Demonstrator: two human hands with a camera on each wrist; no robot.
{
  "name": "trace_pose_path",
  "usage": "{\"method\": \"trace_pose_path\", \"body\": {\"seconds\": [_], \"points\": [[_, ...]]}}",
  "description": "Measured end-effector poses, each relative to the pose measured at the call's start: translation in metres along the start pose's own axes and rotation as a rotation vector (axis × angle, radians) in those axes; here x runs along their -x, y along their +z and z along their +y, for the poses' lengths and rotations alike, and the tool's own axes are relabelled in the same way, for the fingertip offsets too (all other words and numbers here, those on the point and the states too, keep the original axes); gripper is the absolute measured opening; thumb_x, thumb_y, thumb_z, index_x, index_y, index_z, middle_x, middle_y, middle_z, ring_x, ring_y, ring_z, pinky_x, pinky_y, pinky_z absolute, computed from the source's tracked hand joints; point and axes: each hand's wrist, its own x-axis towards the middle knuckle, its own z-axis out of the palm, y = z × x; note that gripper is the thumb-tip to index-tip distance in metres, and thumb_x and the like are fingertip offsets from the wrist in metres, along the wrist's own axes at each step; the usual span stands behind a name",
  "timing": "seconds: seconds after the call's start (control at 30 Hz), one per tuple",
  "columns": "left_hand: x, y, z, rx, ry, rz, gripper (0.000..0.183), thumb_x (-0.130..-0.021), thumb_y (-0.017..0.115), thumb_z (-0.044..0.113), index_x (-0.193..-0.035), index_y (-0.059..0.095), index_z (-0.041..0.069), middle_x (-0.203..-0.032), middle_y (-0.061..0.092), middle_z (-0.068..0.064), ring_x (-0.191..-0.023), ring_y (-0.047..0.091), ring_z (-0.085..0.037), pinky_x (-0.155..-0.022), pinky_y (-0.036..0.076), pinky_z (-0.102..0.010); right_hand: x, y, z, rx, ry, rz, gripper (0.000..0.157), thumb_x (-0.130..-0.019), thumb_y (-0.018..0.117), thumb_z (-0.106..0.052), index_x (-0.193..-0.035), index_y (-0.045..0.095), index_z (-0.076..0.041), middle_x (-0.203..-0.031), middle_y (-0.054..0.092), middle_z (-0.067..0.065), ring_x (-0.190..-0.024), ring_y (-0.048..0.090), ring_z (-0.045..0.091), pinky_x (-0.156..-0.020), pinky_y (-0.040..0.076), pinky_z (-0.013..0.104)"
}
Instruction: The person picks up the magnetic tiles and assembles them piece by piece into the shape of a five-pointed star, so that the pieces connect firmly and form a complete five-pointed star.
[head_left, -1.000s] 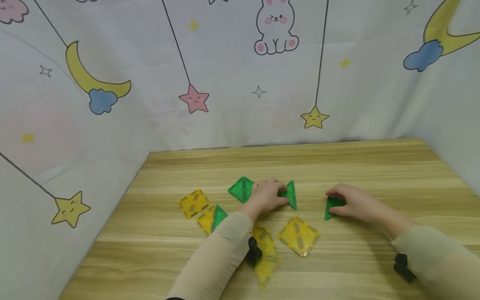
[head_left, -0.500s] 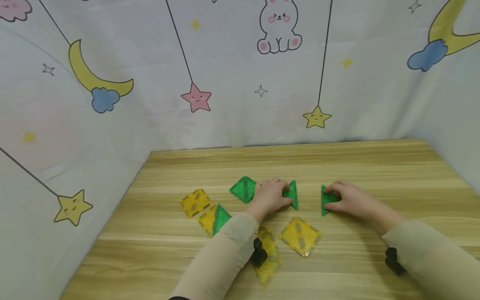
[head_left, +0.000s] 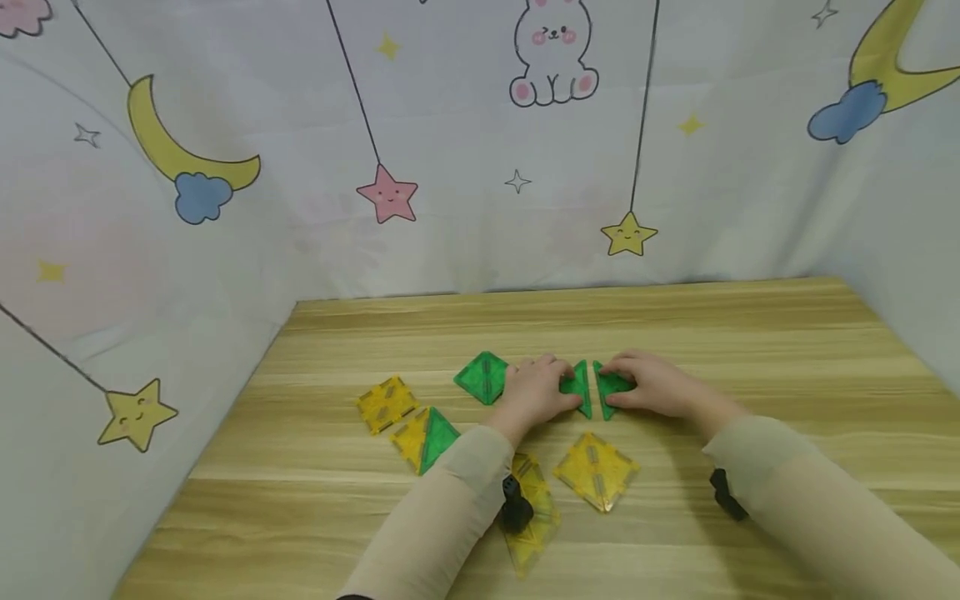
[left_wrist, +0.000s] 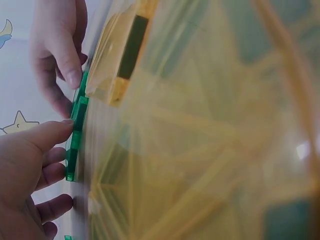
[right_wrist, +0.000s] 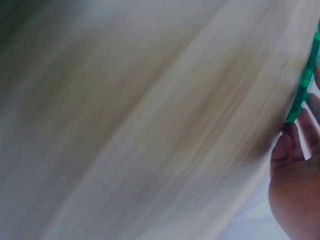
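Cartoon backdrop (head_left: 465,133) behind; nearer the back edge of the table (head_left: 787,350), the left green triangle (head_left: 577,388) is pinched by the left hand (head_left: 534,393), the right green triangle (head_left: 611,389) by the right hand (head_left: 656,383), fingers half-curled, slim gap between. Probably light, stiff, slickish plastic; best held by the edges.

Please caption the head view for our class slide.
Left hand and right hand hold two green triangles, edges facing across a narrow gap.

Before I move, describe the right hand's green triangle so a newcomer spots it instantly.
On the wooden table, find the yellow diamond between the sleeves. Beyond it, the green triangle sits in the grip of the right hand. Its long edge faces left, whereas that of its green twin, in the left hand, faces right.
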Motion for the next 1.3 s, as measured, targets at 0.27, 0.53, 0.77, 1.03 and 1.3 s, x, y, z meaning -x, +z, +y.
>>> {"method": "trace_pose_path", "body": {"seconds": [0.27,0.53,0.77,1.03,1.3], "points": [[0.0002,0.0012,-0.0048,-0.005,0.01,0.013,0.045,-0.086,0.059,0.054,-0.122,0.058,0.027,-0.117,0.054,0.007,-0.109,0.049,-0.022,-0.087,0.034,-0.043,-0.012,0.0086,-0.0051,-0.009,-0.017,0.002,0.053,-0.085,0.069,-0.034,-0.124,0.057,-0.001,-0.125,0.051,0.019,-0.114,0.048,0.035,-0.094,0.038,0.051],[-0.0016,0.0024,-0.005,0.022,0.018,0.012,0.044,-0.085,0.06,0.054,-0.121,0.059,0.029,-0.121,0.052,0.006,-0.107,0.047,-0.021,-0.083,0.033,-0.04,-0.0068,0.0083,0.0022,-0.036,-0.041,-0.024,0.068,-0.08,0.073,-0.04,-0.13,0.052,0.001,-0.129,0.047,0.019,-0.118,0.044,0.036,-0.096,0.036,0.052],[0.0004,-0.0008,-0.0046,0.03,0.016,-0.009,0.044,-0.086,0.059,0.053,-0.123,0.057,0.028,-0.128,0.051,0.004,-0.112,0.045,-0.024,-0.087,0.033,-0.044,-0.0088,0.0065,-0.0005,-0.034,-0.033,-0.037,0.07,-0.079,0.074,-0.039,-0.13,0.051,0.002,-0.131,0.046,0.02,-0.121,0.042,0.037,-0.098,0.034,0.052],[0.0023,-0.0026,-0.0049,0.028,0.014,-0.014,0.045,-0.087,0.059,0.052,-0.125,0.057,0.028,-0.129,0.05,0.005,-0.113,0.044,-0.024,-0.088,0.034,-0.044,-0.0117,0.0047,-0.0027,-0.004,-0.032,-0.051,0.069,-0.081,0.072,-0.038,-0.131,0.049,0.003,-0.132,0.045,0.022,-0.123,0.04,0.04,-0.099,0.032,0.054],[0.0021,-0.0031,-0.0027,0.02,0.015,-0.018,0.047,-0.086,0.059,0.052,-0.126,0.056,0.027,-0.13,0.05,0.005,-0.114,0.044,-0.024,-0.09,0.035,-0.045,-0.013,0.0038,-0.0009,-0.001,-0.041,-0.05,0.071,-0.08,0.073,-0.039,-0.131,0.049,0.004,-0.132,0.046,0.022,-0.122,0.041,0.039,-0.099,0.033,0.054]]}}
